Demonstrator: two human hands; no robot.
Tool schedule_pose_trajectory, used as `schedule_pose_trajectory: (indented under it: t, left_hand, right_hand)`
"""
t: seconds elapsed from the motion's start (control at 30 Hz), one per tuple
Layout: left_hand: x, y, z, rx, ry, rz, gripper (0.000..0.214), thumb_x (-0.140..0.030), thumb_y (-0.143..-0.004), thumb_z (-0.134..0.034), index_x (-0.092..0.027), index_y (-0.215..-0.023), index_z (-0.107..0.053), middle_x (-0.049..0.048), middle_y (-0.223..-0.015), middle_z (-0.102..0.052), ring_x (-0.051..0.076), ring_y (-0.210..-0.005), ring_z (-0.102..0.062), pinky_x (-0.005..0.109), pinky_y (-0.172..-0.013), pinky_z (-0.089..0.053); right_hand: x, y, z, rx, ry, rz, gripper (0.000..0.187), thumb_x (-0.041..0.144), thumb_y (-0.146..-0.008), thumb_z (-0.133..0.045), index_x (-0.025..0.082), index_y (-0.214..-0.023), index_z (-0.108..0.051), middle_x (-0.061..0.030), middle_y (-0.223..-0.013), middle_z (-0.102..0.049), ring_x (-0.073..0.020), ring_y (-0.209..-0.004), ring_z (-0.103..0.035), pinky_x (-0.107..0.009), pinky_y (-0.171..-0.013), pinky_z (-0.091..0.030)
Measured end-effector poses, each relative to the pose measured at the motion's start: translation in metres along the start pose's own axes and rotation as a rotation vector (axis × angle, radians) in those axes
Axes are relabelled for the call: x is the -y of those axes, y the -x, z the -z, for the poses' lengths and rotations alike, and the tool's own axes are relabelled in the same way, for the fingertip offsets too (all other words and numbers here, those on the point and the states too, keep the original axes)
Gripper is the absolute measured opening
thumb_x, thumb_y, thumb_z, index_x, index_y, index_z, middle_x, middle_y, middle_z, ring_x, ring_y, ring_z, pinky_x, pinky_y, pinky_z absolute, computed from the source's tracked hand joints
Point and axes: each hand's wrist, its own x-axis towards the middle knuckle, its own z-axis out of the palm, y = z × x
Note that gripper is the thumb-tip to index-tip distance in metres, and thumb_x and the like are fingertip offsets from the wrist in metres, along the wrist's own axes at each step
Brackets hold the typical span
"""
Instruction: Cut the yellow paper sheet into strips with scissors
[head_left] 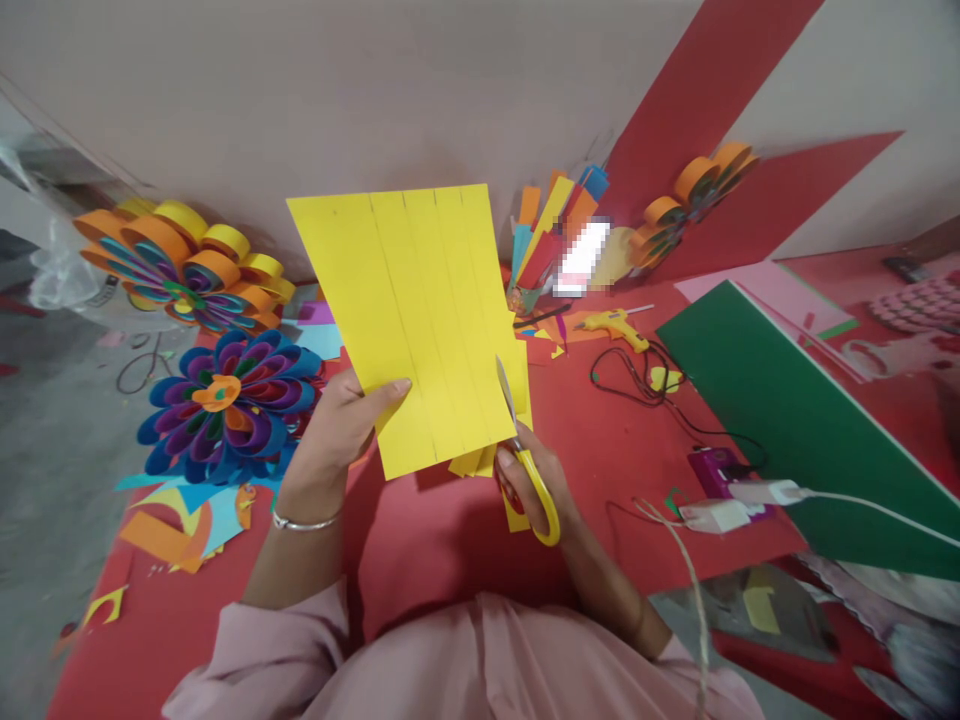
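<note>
Remotely, I see the left hand (330, 430) pinch the yellow sheet (427, 310), the right hand (541, 475) grip scissors (517, 443) at its right edge; one-sided support could skew cuts.

I've got a blue-and-purple paper flower (229, 405) just left of the grip, an orange-and-yellow paper flower (184, 265) beyond that toward the wall (375, 90), and paper scraps (161, 538) nearer than both. Past the grip, slightly right: leaning colored strips (547, 222), then a yellow glue gun (616, 326), dark cable (637, 375) looped beside it. Well right of the grip I see a green board (795, 400), purple power strip (711, 470) at its near left edge.
</note>
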Motion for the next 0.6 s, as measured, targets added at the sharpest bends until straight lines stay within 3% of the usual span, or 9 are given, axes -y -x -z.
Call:
schedule_pose_trajectory:
  t: [0.23,0.6]
  left_hand:
    - [-0.0005,0.0004,0.0,0.005,0.001,-0.002,0.021,-0.028,-0.079,-0.089,-0.022,-0.099,-0.086,0.0076,-0.109,-0.084,0.034,-0.101,-0.08,0.044,-0.087,-0.07]
    - [0.0,0.0004,0.0008,-0.02,0.007,-0.005,0.02,-0.029,-0.074,-0.091,-0.021,-0.092,-0.084,0.0095,-0.103,-0.084,0.036,-0.097,-0.08,0.046,-0.082,-0.07]
  right_hand:
    - [-0.0107,-0.0008,0.0047,0.033,0.052,0.043,0.03,0.05,-0.105,-0.053,0.021,-0.106,-0.061,0.0063,-0.061,-0.049,-0.0115,-0.05,-0.044,-0.026,-0.05,-0.035]
    - [-0.0065,0.0013,0.002,0.007,0.039,0.023,0.027,0.048,-0.104,-0.054,0.021,-0.103,-0.06,0.0073,-0.059,-0.048,-0.0103,-0.048,-0.042,-0.025,-0.048,-0.033]
